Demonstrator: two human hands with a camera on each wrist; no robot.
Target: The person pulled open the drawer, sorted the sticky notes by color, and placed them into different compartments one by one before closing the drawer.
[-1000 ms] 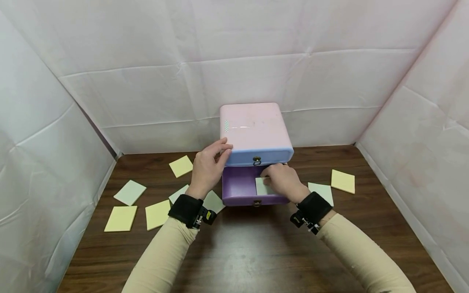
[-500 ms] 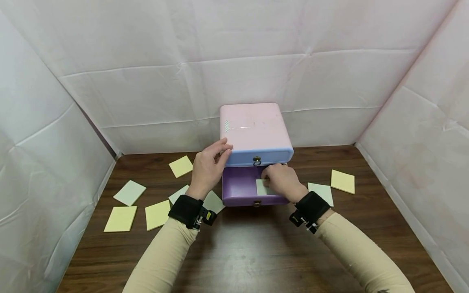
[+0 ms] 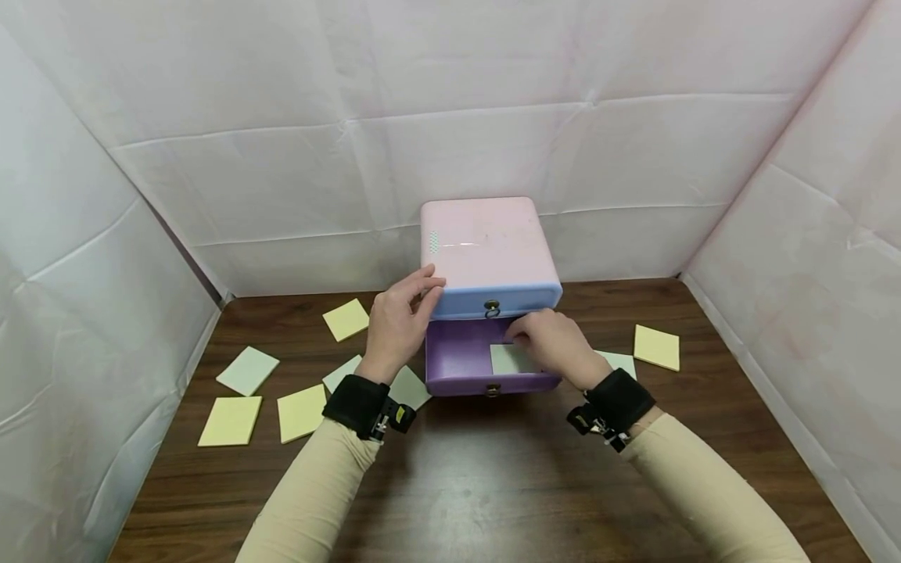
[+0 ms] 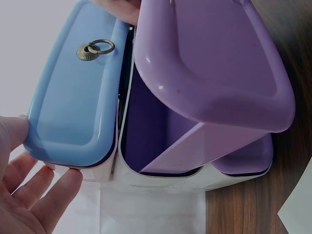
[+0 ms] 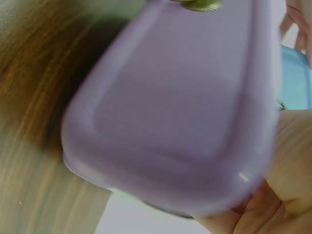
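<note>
Small plastic drawer chest, pink top, blue upper drawer shut, purple lower drawer (image 3: 461, 363) pulled open, standing at the back of a dark wood-grain table (image 3: 450, 485): a light, stiff, glossy and likely slippery shell, best steadied at its corners, where the left hand (image 3: 397, 324) rests with relaxed fingers on the top left front edge. Pale green square sticky note (image 3: 508, 359), thin, limp and easily creased, best taken by an edge: lies in the open drawer's right half under the right hand (image 3: 556, 344), whose curled fingertips touch its far edge; whether they pinch it cannot be told.
</note>
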